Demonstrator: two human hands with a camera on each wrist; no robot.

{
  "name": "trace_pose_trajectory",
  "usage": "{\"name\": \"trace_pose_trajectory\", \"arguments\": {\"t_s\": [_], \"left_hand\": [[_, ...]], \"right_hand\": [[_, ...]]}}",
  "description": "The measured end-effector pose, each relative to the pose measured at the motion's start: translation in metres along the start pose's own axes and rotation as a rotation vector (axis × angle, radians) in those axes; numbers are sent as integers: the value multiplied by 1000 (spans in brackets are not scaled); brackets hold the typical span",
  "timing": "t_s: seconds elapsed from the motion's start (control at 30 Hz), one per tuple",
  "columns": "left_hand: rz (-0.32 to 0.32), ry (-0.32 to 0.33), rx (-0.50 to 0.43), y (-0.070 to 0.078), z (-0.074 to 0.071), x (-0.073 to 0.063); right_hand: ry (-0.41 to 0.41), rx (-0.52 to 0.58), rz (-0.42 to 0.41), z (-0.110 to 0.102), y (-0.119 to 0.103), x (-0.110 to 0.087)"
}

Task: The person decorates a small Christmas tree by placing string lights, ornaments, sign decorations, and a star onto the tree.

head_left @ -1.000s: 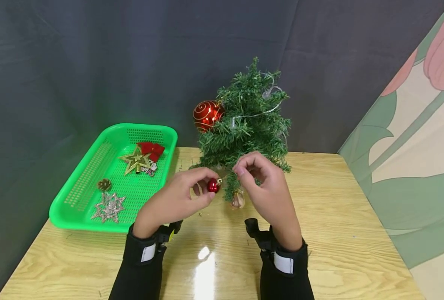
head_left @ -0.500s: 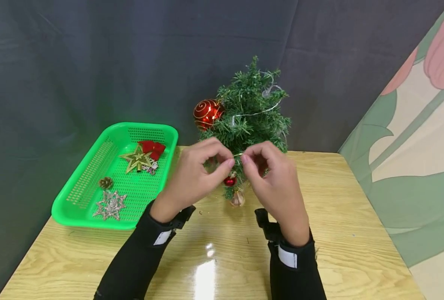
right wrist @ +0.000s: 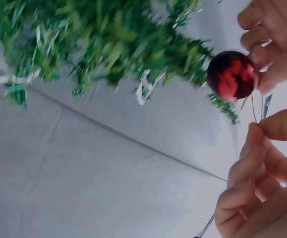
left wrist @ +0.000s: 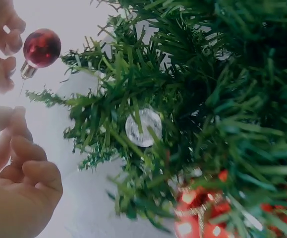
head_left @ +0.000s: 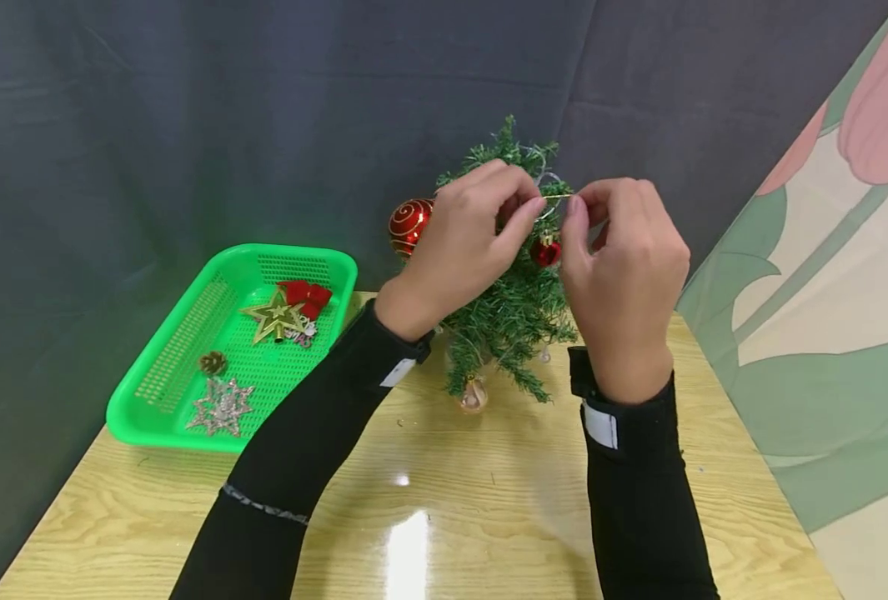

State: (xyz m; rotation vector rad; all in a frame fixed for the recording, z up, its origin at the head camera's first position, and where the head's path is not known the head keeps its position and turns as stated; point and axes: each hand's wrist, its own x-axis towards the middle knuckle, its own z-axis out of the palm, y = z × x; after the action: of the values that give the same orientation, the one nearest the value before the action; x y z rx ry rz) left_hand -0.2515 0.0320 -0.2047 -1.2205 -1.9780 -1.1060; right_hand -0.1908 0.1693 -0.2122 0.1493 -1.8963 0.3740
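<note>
A small red bauble (head_left: 545,252) hangs by its thin gold string (head_left: 558,197) in front of the upper right part of a small Christmas tree (head_left: 504,308). My left hand (head_left: 481,229) pinches one side of the string between thumb and fingertips. The other side is pinched by my right hand (head_left: 627,258), with the string stretched short between them. Both wrist views show the bauble (right wrist: 232,76) dangling beside the branch tips. Behind my left hand, a large red bauble (head_left: 409,225) with gold swirls is partly covered. A pale bauble (head_left: 473,397) hangs from the lowest front branch.
On the wooden table (head_left: 481,517), a green basket (head_left: 124,400) stands at the left. It holds a gold star (head_left: 274,317), a red bow (head_left: 307,298), a pinecone (head_left: 213,362) and a silver snowflake (head_left: 222,407). A dark curtain (head_left: 263,125) hangs close behind the tree.
My left hand has left the bauble's body and now pinches its string. Both hands have risen and moved right, carrying the bauble from the tree's lower front to its upper right.
</note>
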Motion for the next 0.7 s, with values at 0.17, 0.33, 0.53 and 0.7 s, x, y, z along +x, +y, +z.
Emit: {"name": "trace_pose_trajectory", "arguments": {"t_s": [0.17, 0.33, 0.53, 0.7], "left_hand": [[-62, -4, 62, 0, 9, 13], [-143, -71, 120, -2, 9, 22], [-171, -143, 232, -1, 8, 28], [-162, -151, 332, -6, 7, 19]], "right_hand": [[-65, 76, 72, 4, 13, 10], [-267, 406, 287, 1, 27, 19], [-439, 846, 523, 2, 38, 28], [-532, 725, 486, 5, 31, 23]]}}
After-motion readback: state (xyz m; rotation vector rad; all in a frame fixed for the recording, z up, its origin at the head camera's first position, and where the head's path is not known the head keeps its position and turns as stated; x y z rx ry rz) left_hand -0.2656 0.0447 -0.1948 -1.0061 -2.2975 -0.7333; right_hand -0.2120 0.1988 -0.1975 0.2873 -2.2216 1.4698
